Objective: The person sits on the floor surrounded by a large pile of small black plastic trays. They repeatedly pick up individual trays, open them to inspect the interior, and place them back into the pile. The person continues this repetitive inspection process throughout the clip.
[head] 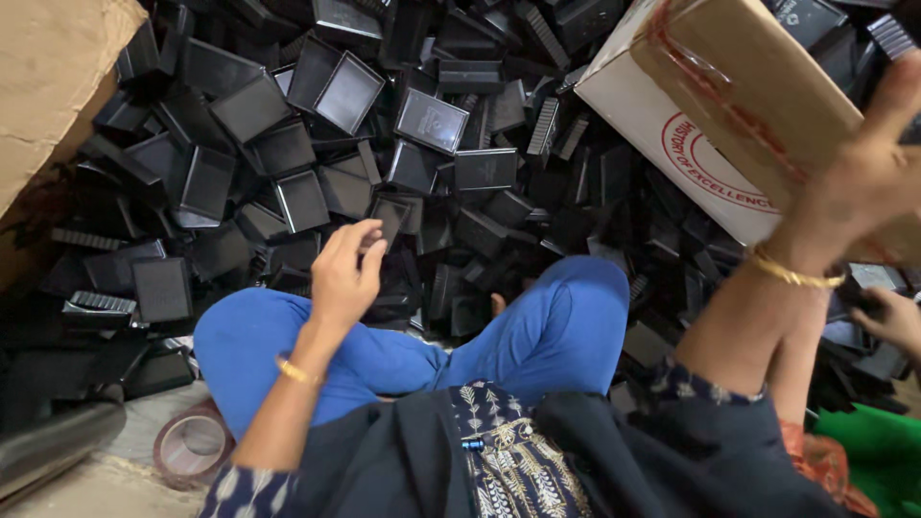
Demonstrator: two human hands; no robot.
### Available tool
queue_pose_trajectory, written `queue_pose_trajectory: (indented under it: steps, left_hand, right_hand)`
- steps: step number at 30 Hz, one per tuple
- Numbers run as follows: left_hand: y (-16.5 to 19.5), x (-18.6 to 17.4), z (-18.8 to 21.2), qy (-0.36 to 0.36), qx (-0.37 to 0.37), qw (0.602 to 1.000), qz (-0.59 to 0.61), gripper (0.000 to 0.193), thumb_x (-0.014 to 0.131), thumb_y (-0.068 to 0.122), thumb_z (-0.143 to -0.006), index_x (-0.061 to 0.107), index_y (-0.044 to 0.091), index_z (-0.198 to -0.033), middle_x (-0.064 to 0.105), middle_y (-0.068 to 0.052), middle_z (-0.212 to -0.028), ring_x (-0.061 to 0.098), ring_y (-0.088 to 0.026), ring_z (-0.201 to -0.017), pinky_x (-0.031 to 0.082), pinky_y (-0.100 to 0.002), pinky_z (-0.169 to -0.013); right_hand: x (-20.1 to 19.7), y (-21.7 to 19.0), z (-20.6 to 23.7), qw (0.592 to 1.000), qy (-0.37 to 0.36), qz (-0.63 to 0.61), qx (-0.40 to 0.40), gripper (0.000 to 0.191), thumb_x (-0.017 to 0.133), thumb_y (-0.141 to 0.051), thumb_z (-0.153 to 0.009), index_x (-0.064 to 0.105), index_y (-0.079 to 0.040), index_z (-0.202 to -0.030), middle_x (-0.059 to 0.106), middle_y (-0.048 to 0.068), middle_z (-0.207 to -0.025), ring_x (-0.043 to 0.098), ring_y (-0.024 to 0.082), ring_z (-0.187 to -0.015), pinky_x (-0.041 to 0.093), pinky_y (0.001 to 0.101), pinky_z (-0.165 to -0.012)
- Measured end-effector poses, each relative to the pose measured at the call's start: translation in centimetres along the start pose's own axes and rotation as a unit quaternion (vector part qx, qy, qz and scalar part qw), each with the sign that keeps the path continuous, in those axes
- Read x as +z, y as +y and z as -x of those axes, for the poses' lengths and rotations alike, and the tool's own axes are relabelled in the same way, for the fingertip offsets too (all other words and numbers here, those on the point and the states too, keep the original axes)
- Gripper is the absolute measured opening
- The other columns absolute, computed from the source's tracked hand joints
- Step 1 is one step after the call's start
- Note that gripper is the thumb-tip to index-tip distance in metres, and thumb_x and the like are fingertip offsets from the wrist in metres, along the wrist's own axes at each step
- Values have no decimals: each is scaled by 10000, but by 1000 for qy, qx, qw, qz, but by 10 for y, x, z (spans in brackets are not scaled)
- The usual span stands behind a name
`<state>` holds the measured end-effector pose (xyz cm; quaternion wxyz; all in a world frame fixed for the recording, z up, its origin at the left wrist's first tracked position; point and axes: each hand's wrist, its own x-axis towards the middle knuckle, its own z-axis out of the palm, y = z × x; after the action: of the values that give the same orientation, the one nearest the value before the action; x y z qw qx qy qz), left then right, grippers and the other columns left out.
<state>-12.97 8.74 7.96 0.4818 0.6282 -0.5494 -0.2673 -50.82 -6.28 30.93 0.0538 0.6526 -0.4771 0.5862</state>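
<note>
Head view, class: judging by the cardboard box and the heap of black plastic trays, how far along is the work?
Done: nothing visibly finished; the box's inside is hidden. In hand: the right hand rests on the tilted brown-and-white cardboard box, while the left hand hovers over the heap of black square plastic trays, apparently empty. Left: a large heap of loose trays covers the floor.

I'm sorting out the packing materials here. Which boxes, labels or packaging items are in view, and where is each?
Cardboard box: upper right, tilted, under the right hand; white side with a round red printed emblem, brown flap on top.
Brown cardboard sheet: upper left corner, plain, worn.
Tape roll: lower left on the floor, round, brownish.
No screens or signs.
</note>
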Motion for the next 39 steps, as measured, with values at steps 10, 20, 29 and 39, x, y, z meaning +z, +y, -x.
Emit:
queue_pose_trajectory:
  steps: [10,20,29,39]
  left_hand:
    - [-93,81,-21,-103,10,915,-390,337,810,268,-751,718,48,-989,549,-210,-1158,513,-417,-1113,432,-553,-956]
    - [-28,3,-17,-97,-5,993,-73,335,795,187,-714,645,113,-1004,515,-126,-1228,589,-335,-1135,513,-452,-976]
    - [41,3,19,-56,129,966,218,702,859,103,-739,484,50,-1329,433,-158,-1369,532,-271,-1267,465,-374,-1106]
    - [51,-3,29,-21,175,960,218,557,884,117,-736,572,67,-1194,508,-168,-1360,564,-294,-1247,492,-399,-1100]
  right_hand:
    - [175,16,198,879,-412,118,-209,800,817,-142,-685,513,-100,-1424,487,258,-1424,428,459,-1362,343,573,-1124]
    - [164,19,205,844,-528,-82,37,708,792,-318,-881,488,-172,-1503,497,160,-1456,475,354,-1346,374,462,-1143]
    - [87,-63,226,763,-535,-347,108,875,865,-261,-809,448,-73,-1555,480,164,-1551,499,316,-1401,405,412,-1177]
    - [78,-77,211,781,-512,-350,66,936,905,-204,-761,442,-80,-1565,481,184,-1562,492,330,-1453,399,413,-1212]
